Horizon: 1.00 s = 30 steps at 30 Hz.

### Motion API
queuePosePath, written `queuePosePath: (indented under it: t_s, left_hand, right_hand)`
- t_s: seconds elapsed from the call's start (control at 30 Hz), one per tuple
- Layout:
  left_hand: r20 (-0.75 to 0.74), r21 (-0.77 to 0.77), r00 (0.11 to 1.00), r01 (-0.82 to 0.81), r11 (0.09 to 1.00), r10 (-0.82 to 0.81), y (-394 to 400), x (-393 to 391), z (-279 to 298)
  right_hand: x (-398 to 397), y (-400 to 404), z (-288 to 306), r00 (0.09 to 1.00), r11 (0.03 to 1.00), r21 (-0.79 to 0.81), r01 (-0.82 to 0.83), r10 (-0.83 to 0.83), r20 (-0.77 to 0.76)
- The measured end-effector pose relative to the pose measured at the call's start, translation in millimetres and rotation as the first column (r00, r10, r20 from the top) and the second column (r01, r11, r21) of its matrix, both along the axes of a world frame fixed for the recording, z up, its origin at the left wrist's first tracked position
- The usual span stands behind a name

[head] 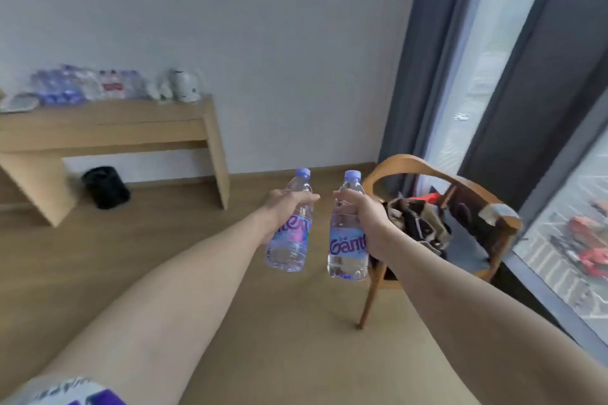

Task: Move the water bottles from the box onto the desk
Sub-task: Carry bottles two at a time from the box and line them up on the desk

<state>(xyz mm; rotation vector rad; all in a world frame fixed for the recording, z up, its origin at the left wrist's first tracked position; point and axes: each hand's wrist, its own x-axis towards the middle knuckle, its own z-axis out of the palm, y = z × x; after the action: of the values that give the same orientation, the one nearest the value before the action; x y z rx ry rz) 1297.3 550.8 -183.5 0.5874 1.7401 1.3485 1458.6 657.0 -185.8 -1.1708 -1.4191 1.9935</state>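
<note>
I hold two clear water bottles with purple caps and purple labels out in front of me, above the wooden floor. My left hand (pixel 284 207) grips the left bottle (pixel 289 246) around its upper body. My right hand (pixel 365 214) is wrapped around the right bottle (pixel 348 256) the same way. Both bottles are roughly upright, the left one tilted a little. The wooden desk (pixel 108 128) stands against the wall at far left, with several water bottles (pixel 82 85) grouped on its top. The box is not in view.
A white kettle (pixel 184 85) and a tray (pixel 19 103) also sit on the desk. A black bin (pixel 105 187) stands under it. A wooden chair (pixel 437 214) with clothes on it is to my right, beside dark curtains (pixel 421 52) and a window.
</note>
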Motion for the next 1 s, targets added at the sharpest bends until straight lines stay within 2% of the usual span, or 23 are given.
queuePosePath:
  t_s: [0.2, 0.47, 0.63, 0.77, 1.0]
  left_hand:
    - [0.058, -0.005, 0.959, -0.276, 0.961, 0.276, -99, -110, -14]
    - [0.042, -0.025, 0.802, -0.596, 0.803, 0.596, -178, -225, -22]
    - [-0.030, -0.036, 0.709, -0.705, 0.709, 0.704, -182, -313, -9]
    - [-0.073, -0.054, 0.677, -0.736, 0.675, 0.732, -174, -386, 13]
    - [-0.010, -0.076, 0.625, -0.779, 0.622, 0.781, -161, -481, 11]
  right_hand:
    - [-139, -59, -8, 0.963, 0.962, -0.043, -0.270, 0.270, 0.007]
    - [-313, -95, -21, 0.831, 0.831, -0.031, -0.556, 0.556, -0.008]
    - [-435, -91, -14, 0.742, 0.743, -0.010, -0.670, 0.669, -0.049]
    - [-517, -85, 0, 0.688, 0.690, 0.011, -0.724, 0.723, -0.056]
    - [-628, -79, -1, 0.644, 0.644, 0.049, -0.763, 0.765, -0.021]
